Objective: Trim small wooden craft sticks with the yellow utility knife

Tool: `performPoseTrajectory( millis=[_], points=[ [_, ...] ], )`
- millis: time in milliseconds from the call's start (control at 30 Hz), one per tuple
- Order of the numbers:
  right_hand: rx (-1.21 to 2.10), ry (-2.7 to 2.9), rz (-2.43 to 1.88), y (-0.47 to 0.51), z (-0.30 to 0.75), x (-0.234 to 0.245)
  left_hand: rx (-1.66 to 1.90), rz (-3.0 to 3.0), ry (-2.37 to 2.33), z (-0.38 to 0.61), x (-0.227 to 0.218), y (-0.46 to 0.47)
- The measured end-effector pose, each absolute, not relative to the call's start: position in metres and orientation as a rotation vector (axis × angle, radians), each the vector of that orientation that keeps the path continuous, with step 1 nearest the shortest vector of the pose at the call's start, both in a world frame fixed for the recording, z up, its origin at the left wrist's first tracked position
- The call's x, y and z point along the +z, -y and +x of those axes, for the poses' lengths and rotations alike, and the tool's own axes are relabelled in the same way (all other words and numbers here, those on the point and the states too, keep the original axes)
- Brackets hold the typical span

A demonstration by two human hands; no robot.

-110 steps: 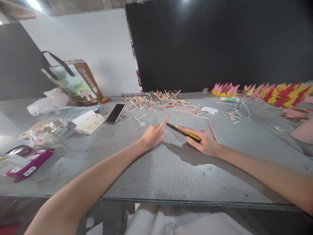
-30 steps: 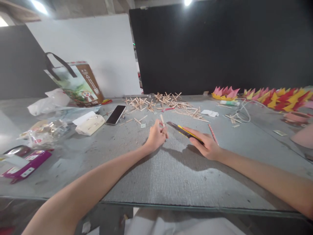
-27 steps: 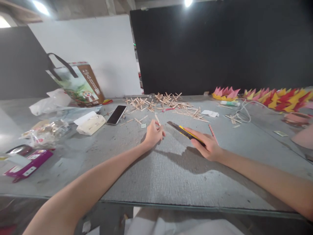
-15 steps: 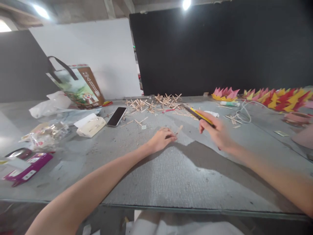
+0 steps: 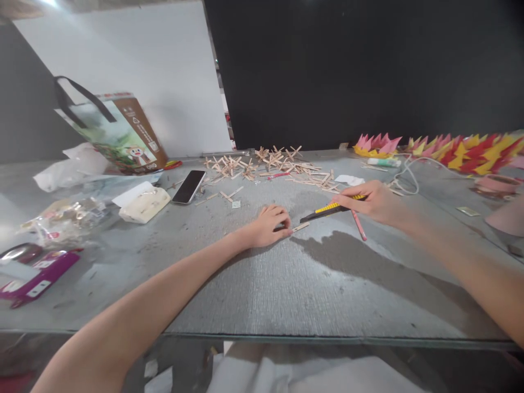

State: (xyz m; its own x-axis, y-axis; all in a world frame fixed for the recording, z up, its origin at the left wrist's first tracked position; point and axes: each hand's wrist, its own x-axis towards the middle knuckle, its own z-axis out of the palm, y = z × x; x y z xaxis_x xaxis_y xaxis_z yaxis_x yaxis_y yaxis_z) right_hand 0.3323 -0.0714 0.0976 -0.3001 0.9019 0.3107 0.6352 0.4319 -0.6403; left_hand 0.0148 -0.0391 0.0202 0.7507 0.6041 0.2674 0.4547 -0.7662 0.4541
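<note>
My left hand [image 5: 273,226] rests on the grey table, its thumb and fingers closed on one end of a small wooden stick [image 5: 301,226] lying almost flat. My right hand [image 5: 370,201] grips a yellow and black utility knife [image 5: 331,208]. The knife's tip points left and sits just above the stick; whether they touch I cannot tell. Under the same hand a red pencil [image 5: 359,225] slants down toward the tabletop, its upper end hidden by the fingers. Beyond both hands lies a heap of wooden sticks [image 5: 282,161], many joined in crosses.
Left of the hands are a phone [image 5: 189,186], a tissue pack [image 5: 144,203], clear plastic bags [image 5: 69,221], a purple box [image 5: 39,275] and a shopping bag [image 5: 118,131]. Pink, red and yellow folded paper [image 5: 470,153], a glue stick [image 5: 383,162] and a white cable [image 5: 413,183] are at right.
The right hand has lowered and turned the knife, bringing its tip to the stick. The stick in my left hand now lies flatter. The red pencil has come into view under the right hand.
</note>
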Motion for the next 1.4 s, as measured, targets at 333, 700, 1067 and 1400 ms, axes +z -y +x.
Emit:
performPoseTrajectory(
  millis=[333,700,1067,1400],
  points=[
    [0.754,2.151,-1.387,0.076,0.324,0.090,0.671,2.455,-0.678,0.011,0.015,0.029],
    [0.848,2.190,-1.432,0.076,0.322,0.088,0.691,2.485,-0.647,0.012,0.017,0.031],
    [0.908,2.195,-1.463,0.081,0.320,0.096,0.717,2.474,-0.629,0.013,0.014,0.029],
    [0.855,2.221,-1.410,0.078,0.321,0.094,0.741,2.473,-0.613,0.013,0.015,0.030]
  ],
)
